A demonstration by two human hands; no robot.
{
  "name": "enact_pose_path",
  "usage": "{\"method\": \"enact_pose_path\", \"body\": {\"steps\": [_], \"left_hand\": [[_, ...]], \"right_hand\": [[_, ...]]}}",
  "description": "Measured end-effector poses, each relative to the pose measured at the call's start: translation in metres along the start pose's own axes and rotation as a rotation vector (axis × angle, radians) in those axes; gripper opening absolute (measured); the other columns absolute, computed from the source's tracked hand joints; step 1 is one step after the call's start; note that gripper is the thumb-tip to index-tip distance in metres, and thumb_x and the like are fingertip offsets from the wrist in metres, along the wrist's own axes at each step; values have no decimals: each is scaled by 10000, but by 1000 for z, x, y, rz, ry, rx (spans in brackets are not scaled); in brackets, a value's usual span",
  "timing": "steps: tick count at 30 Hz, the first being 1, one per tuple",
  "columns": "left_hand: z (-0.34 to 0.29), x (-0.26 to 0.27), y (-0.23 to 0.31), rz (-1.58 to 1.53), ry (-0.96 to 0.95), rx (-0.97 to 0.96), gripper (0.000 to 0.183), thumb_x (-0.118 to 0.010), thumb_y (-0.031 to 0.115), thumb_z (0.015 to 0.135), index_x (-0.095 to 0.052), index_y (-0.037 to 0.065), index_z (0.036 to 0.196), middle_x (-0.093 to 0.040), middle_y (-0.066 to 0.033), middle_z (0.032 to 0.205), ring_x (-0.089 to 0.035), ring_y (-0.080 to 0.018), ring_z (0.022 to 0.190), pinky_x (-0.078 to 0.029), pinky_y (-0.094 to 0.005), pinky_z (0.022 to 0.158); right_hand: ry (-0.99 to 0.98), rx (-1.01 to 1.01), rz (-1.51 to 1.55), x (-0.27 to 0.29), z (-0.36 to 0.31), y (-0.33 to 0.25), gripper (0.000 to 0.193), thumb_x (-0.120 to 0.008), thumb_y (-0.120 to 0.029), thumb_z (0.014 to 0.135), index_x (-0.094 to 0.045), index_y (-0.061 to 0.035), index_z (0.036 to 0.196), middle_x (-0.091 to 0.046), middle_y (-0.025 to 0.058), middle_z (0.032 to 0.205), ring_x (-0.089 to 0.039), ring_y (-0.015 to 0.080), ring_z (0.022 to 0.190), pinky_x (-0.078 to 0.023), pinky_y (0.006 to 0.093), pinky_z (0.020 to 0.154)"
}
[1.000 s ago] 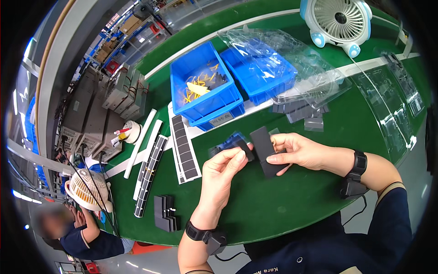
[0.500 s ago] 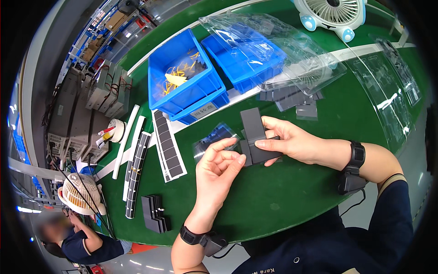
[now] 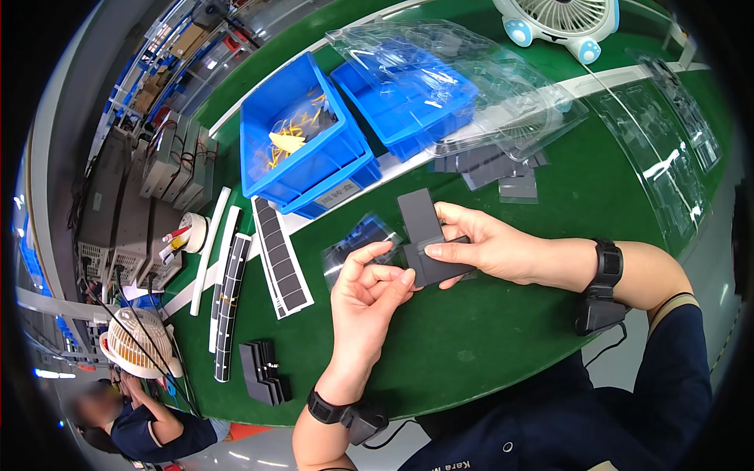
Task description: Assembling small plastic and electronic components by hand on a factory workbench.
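Observation:
My right hand [image 3: 479, 245] grips a dark grey folded panel [image 3: 420, 213], with the thumb across its front and fingers behind. One flat part of this panel points up and away, and another lies nearer, sideways. My left hand [image 3: 365, 302] is at the panel's lower left corner, thumb and a bent finger pinched on its edge while the index finger curls above. What the pinched fingertips hold beyond that edge is too small to make out. Behind the left hand, a shiny clear-and-dark film piece [image 3: 357, 239] lies on the green tabletop [image 3: 479, 337].
A blue bin [image 3: 267, 177] holds yellow pieces; beside it, clear plastic trays [image 3: 510, 102] cover another blue bin [image 3: 393, 129]. Dark sheets [image 3: 483, 169] lie near them. At left are a strip sheet [image 3: 284, 271], rolled strips [image 3: 228, 314], stacked dark pieces [image 3: 263, 375] and a seated person [image 3: 149, 420].
The view has shifted slightly, so the table things appear a little further left. Both hands keep their hold on the panel with hardly any change in pose.

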State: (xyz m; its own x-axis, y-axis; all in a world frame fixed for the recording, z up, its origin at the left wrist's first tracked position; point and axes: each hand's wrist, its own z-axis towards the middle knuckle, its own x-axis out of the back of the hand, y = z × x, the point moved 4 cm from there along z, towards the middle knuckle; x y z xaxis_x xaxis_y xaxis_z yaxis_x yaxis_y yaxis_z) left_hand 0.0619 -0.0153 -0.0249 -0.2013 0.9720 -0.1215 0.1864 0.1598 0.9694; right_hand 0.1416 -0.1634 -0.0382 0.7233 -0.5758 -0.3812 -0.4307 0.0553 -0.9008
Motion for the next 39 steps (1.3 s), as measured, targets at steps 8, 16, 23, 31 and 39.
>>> {"method": "enact_pose_path", "body": {"steps": [8,16,23,31,39], "left_hand": [[-1,0,0,-12,1,-4,386,-649,-10,826,-482,40,1170,-644,-45,826,-637,-105,769,-518,-213,692],[-1,1,-1,-16,-1,-7,387,-651,-14,824,-483,40,1168,-647,-47,817,-634,-101,762,-514,-214,695],[0,1,-2,3,-2,-34,399,-659,2,817,-493,55,1176,-652,-31,809,-635,-101,738,-538,-226,691],[0,1,-1,-13,-4,-21,390,-651,-26,820,-480,33,1166,-654,-63,809,-638,-106,766,-512,-218,706],[-2,-2,1,-13,-12,-28,388,-640,-37,824,-479,22,1172,-655,-70,816,-639,-114,776,-515,-229,726]], "right_hand": [[-14,0,12,-1,0,2,357,-530,-214,936,-423,-115,1263,-593,38,1060,-573,117,936,-530,274,737],[-14,-7,10,-2,0,1,346,-529,-224,938,-426,-121,1252,-592,28,1059,-562,113,967,-527,288,756],[-11,-4,2,-1,-1,1,334,-528,-227,938,-429,-121,1239,-590,26,1059,-559,114,974,-528,295,761],[3,-10,23,-1,-1,1,364,-575,-198,910,-430,-108,1231,-589,43,1062,-566,122,963,-530,280,751],[34,54,16,-3,-2,1,498,-705,-55,786,-434,-77,1204,-602,66,1008,-597,106,808,-522,244,678]]}}
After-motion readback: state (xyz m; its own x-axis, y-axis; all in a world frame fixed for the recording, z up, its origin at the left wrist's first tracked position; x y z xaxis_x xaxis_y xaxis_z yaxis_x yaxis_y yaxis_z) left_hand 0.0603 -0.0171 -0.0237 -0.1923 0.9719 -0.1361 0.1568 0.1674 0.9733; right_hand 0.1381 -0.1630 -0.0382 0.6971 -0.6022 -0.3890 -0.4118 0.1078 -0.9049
